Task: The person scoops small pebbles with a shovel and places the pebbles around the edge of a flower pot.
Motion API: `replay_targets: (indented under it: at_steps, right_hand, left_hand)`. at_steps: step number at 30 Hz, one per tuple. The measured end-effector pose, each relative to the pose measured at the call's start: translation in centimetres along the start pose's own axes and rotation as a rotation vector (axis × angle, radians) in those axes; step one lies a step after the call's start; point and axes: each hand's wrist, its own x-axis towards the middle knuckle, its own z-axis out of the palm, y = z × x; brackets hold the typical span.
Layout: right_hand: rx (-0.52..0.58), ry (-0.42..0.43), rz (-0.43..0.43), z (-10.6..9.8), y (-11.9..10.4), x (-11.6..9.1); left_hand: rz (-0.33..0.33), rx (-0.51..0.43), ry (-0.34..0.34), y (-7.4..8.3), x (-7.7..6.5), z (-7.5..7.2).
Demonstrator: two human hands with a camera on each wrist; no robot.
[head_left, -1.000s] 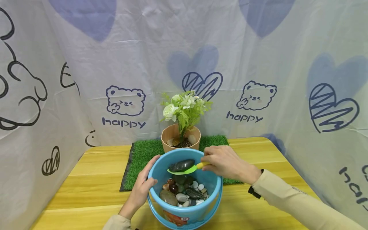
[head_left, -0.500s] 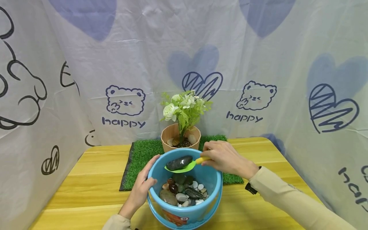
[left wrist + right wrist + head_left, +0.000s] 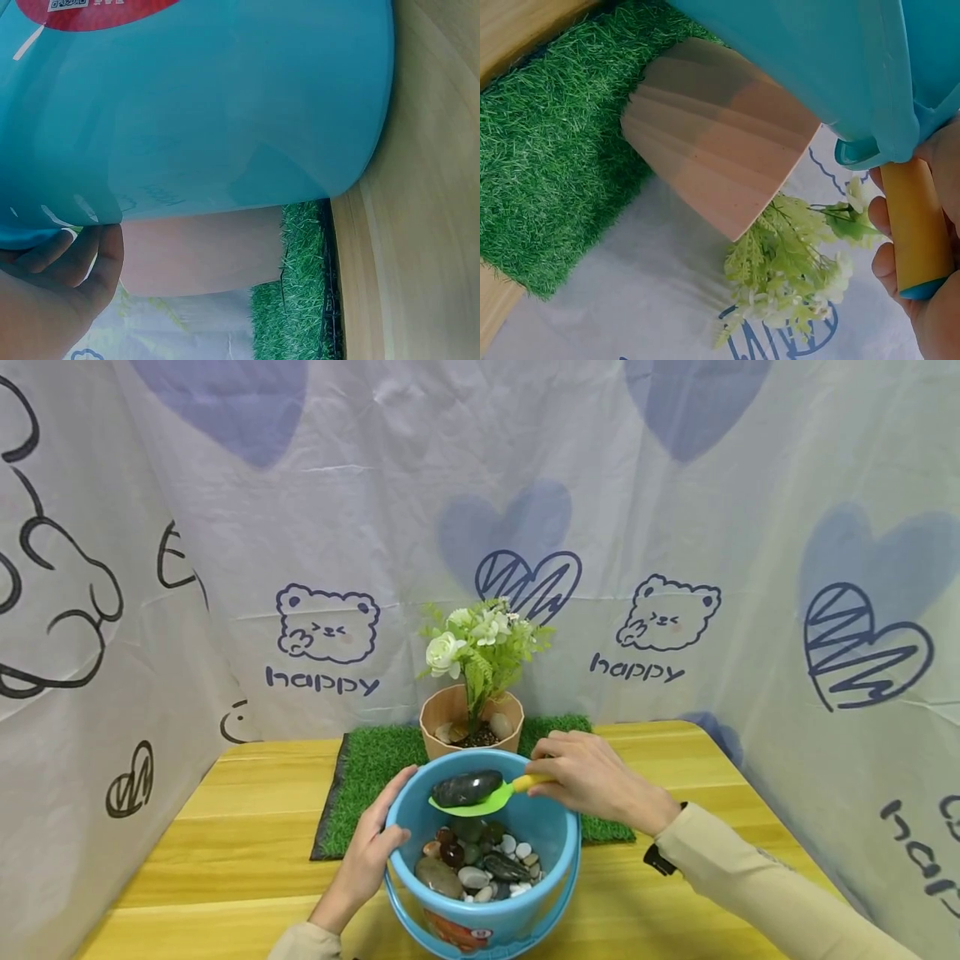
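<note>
My right hand (image 3: 588, 777) grips the yellow handle (image 3: 916, 225) of a toy shovel whose green blade (image 3: 474, 808) is inside the blue bucket (image 3: 487, 935). A large, shiny dark stone (image 3: 467, 788) lies on that blade, above the other stones. With its thumb over the rim and its fingers along the outer wall, my left hand (image 3: 369, 852) holds the bucket's left side. In the left wrist view, the fingertips (image 3: 109, 255) touch the wall from outside. Several pebbles (image 3: 480, 868), brown, white, grey and dark, cover the bucket's bottom.
Behind the bucket a pinkish-orange pot (image 3: 431, 727) with white flowers (image 3: 444, 653) and green leaves stands on an artificial grass mat (image 3: 375, 756). The wooden table (image 3: 225, 843) is enclosed by printed cloth (image 3: 420, 443). The bucket's handle (image 3: 573, 885) hangs down in front.
The shovel with the dark stone has shifted slightly left and a little up, then dipped slightly. My left hand and the bucket have stayed in place.
</note>
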Motion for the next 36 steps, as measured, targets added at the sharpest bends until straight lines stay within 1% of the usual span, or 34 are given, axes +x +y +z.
replay_targets:
  at_steps: [3,10,24,31,36]
  right_hand:
    - [-0.007,0.016,0.005,0.1,0.0,-0.1]
    - [-0.008,0.057,0.020,0.2,-0.2,-0.6]
    - [-0.024,0.179,0.032,0.8,-0.2,-1.1]
    - [-0.039,0.208,0.038,0.8,-0.3,-1.3]
    - [-0.048,0.210,0.050,0.9,-0.3,-1.1]
  left_hand:
    - [0.000,0.005,0.007,0.0,0.0,0.0]
    - [-0.008,0.001,-0.013,-0.1,-0.1,0.2]
    - [-0.001,0.006,-0.016,0.1,0.1,-0.1]
    - [-0.009,0.016,-0.011,0.2,0.0,0.0]
    - [-0.020,0.023,-0.004,0.3,0.0,0.0]
